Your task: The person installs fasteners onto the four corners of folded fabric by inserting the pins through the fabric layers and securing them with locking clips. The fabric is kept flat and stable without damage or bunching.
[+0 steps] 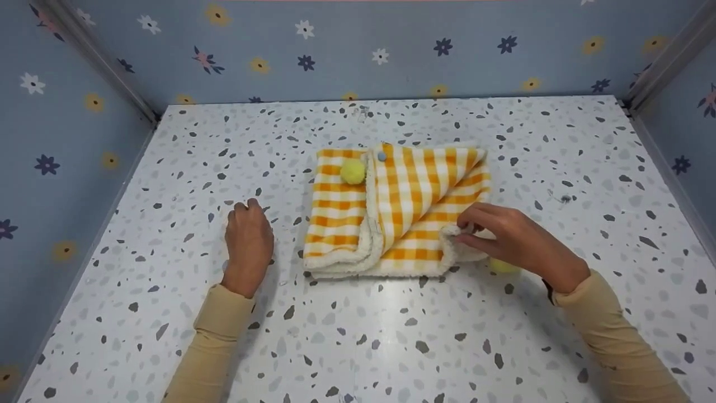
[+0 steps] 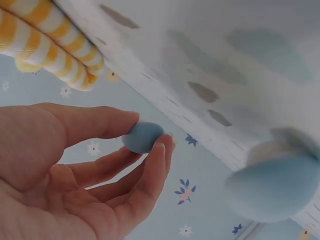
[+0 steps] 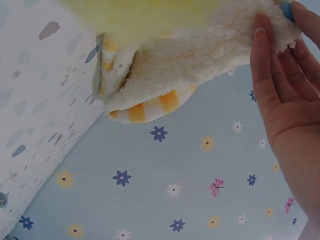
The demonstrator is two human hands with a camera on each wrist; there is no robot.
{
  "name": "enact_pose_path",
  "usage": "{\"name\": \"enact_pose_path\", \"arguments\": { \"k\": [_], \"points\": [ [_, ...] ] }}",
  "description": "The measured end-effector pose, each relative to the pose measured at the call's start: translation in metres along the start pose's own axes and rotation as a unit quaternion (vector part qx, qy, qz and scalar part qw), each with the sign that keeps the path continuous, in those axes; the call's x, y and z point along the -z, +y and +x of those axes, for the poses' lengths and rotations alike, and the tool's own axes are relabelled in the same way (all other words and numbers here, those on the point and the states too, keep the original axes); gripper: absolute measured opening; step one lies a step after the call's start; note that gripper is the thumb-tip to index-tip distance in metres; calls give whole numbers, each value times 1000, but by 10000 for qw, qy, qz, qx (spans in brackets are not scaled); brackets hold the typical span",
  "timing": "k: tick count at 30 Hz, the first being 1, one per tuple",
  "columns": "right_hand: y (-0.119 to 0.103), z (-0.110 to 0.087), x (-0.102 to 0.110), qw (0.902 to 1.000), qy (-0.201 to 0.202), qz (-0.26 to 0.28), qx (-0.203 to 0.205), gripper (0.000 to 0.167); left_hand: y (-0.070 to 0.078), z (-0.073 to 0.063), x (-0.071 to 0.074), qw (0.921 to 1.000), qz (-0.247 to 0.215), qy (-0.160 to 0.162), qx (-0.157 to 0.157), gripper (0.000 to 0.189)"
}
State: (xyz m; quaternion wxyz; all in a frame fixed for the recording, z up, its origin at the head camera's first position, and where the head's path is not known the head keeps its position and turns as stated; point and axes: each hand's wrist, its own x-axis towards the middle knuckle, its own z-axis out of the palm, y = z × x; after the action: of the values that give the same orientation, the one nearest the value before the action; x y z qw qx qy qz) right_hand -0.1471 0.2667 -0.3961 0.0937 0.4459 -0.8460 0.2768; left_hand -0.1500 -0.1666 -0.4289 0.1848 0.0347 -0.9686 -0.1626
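A yellow-and-white checked cloth with a fleecy white lining lies folded on the speckled table. My right hand pinches its near right corner, raising the fleece. A bit of blue shows between those fingertips in the right wrist view. Left of the cloth, my left hand pinches a small rounded blue piece between thumb and fingertips; the head view hides this piece behind the hand. Another blue domed piece, blurred and close to the camera, appears in the left wrist view.
One yellow pom-pom rests on the cloth's left part, near a small blue dot by the folded flap's top. A second pom-pom is partly covered by my right hand. Flower-patterned panels border the table's back and sides.
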Motion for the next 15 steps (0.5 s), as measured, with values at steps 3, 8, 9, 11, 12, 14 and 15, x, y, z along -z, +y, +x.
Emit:
{"name": "enact_pose_path", "arguments": {
  "k": [3, 8, 9, 11, 12, 14, 15],
  "points": [
    [0, 0, 0, 10000, -24, 54, -8, 28, 10, 0, 5, 9998, -160, -103, 69, 18],
    [0, 0, 1, 9999, -37, 92, 22, 30, 29, -1, 12, 9961, -838, -278, 75, 25],
    [-1, 1, 2, 10000, -32, 75, 28, 31, 33, -1, 13, 9949, -976, -235, 15, 23],
    [-1, 1, 2, 10000, -23, 28, 65, 32, 42, -2, 14, 9926, -1197, -148, -133, 21],
    [-1, 1, 2, 10000, -26, 12, 82, 33, 46, -2, 15, 9915, -1283, -116, -197, 21],
    [-2, 1, 3, 9999, -25, -12, 139, 35, 54, -3, 16, 9891, -1436, -110, -315, 20],
    [-2, 1, 3, 9999, -44, -23, 158, 36, 58, -3, 17, 9878, -1506, -101, -382, 21]
  ]
}}
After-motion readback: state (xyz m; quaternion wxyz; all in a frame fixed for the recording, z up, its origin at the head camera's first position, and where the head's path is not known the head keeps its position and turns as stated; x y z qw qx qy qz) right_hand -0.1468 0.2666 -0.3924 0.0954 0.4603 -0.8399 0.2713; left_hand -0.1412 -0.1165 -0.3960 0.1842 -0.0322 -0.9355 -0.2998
